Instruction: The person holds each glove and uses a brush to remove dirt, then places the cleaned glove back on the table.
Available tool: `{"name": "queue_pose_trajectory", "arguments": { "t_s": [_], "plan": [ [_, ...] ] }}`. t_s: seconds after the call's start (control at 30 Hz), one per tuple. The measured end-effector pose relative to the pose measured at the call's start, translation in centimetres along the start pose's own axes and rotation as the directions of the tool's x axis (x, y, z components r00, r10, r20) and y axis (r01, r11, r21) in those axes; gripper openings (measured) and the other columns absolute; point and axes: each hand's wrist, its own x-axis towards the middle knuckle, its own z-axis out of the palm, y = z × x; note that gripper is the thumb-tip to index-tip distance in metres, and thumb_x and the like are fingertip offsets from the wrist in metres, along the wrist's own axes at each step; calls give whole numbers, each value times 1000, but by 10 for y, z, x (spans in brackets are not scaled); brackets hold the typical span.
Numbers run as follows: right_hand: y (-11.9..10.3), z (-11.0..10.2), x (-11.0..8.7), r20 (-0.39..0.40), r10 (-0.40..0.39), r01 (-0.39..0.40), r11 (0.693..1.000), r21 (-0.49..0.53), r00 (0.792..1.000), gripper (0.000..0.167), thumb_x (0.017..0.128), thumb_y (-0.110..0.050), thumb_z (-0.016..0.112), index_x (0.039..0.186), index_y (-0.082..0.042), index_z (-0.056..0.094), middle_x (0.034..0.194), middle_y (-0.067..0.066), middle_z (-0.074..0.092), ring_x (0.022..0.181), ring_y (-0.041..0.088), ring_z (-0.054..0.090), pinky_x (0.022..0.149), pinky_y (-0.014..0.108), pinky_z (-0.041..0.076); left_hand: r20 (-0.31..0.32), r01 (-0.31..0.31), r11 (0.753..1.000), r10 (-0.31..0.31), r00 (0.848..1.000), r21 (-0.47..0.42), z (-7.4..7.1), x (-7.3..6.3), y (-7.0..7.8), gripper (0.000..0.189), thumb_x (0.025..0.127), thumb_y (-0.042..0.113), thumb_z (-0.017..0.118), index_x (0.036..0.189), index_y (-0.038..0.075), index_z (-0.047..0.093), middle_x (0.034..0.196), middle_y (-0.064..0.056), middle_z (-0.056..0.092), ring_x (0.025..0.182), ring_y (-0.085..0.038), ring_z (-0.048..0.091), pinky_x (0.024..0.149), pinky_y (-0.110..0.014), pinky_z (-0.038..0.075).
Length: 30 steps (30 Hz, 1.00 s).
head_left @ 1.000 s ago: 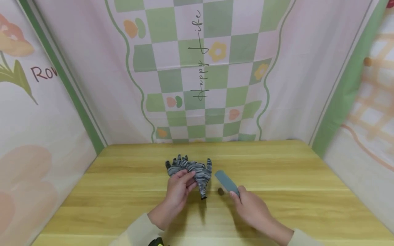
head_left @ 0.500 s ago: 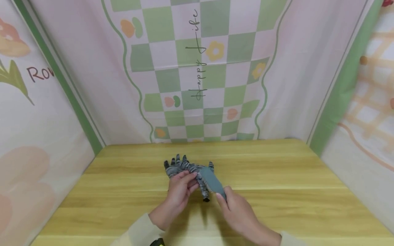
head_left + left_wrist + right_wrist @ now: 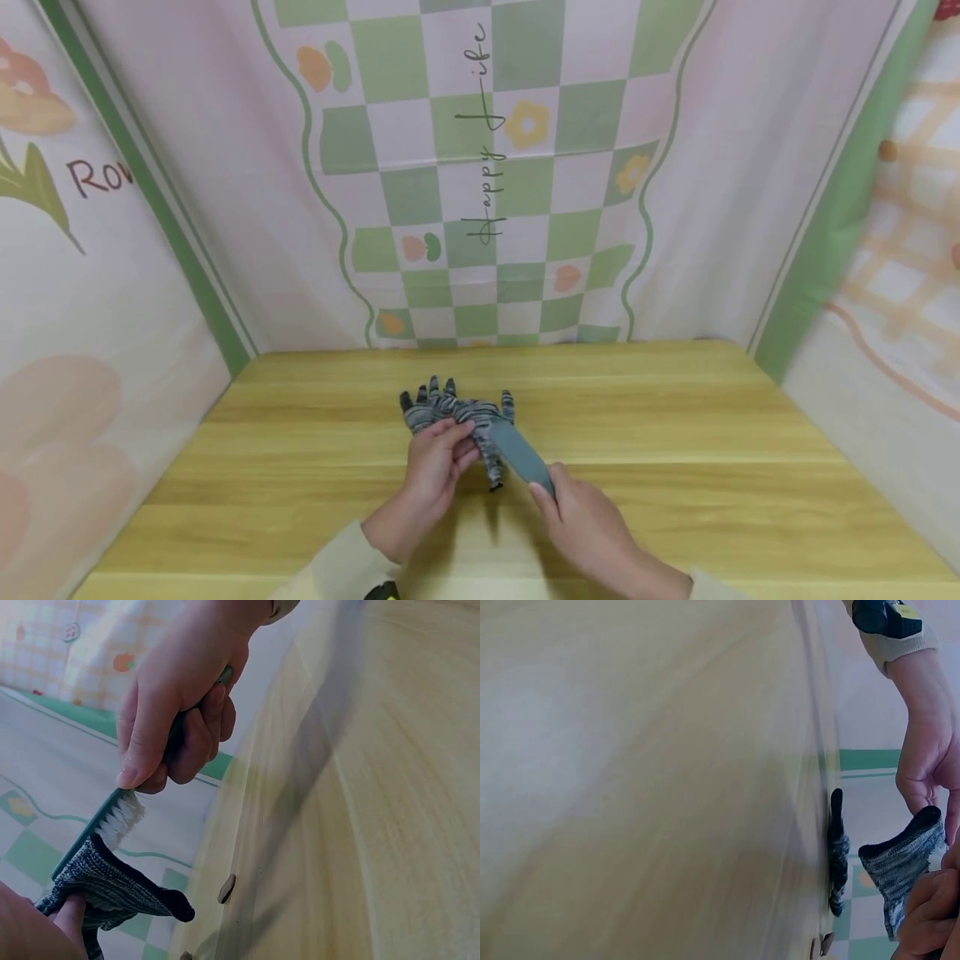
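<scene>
My left hand (image 3: 435, 467) pinches a grey-and-black striped knit glove (image 3: 468, 410), holding it above the table with its dark-edged cuff toward me. The glove's fingers point away to the far left. My right hand (image 3: 588, 517) grips a brush with a blue-grey back (image 3: 521, 458), its head laid over the cuff end. From the left wrist view, white bristles (image 3: 120, 820) face the black-rimmed cuff (image 3: 139, 881), right at the knit. In the right wrist view the brush is mostly hidden behind the right hand (image 3: 930, 915).
A second grey knit piece with a dark end (image 3: 838, 855) lies low on the table in the right wrist view. Small brown bits (image 3: 226, 889) lie on the wooden table (image 3: 675, 417). A patterned curtain (image 3: 525, 192) stands behind, with cloth walls at both sides.
The right hand has brought the brush leftward from beside the glove onto its cuff end, then slightly down along it. The left hand stays nearly in place. A brown bit is now covered from the head view.
</scene>
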Motion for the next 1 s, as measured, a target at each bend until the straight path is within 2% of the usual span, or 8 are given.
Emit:
{"name": "queue_pose_trajectory", "arguments": {
  "t_s": [0.33,0.47,0.63,0.73,0.9,1.0],
  "plan": [
    [5,-2,-3,19,30,-30,999,9,999,19,101,-28,53,94,-11,52,60,-3,41,48,10,35,42,23,33,-12,12,1000,-12,1000,-5,2,0,3,12,91,-2,60,88,3,49,77,-4,63,68,-10,66,69,-23,59],
    [11,-3,-3,23,34,-33,999,-24,999,17,101,-27,55,94,-11,53,61,-4,41,50,10,36,44,23,34,-35,-7,1000,6,999,-31,3,0,7,15,91,-4,60,84,5,50,76,-4,64,67,-10,66,67,-23,59],
    [20,-11,-1,32,93,-92,995,-30,995,15,100,-22,56,95,-7,57,61,-2,43,49,11,39,42,23,35,-42,-25,999,24,999,-27,3,-1,11,17,90,-4,60,81,6,50,74,-3,63,63,-8,64,65,-22,58],
    [20,-19,3,2,118,-118,993,21,993,19,101,-24,53,94,-7,55,62,-1,44,48,11,38,40,22,34,-27,-14,1000,14,1000,-13,3,-3,11,16,91,-4,59,82,6,49,74,-3,61,63,-8,63,66,-21,58],
    [10,-26,9,-14,92,-90,988,125,996,27,104,-33,47,95,-9,53,63,0,44,48,10,36,40,21,33,13,-5,1000,5,1000,1,3,-4,9,17,92,-4,56,83,6,47,73,-2,58,62,-7,59,63,-19,56],
    [3,-22,10,-8,69,-67,983,170,998,25,103,-32,48,98,-9,55,63,0,44,48,10,35,40,22,33,23,-1,1000,0,1000,8,5,-5,7,17,92,-4,57,82,6,47,72,-1,56,60,-6,56,61,-18,55]
  ]
}}
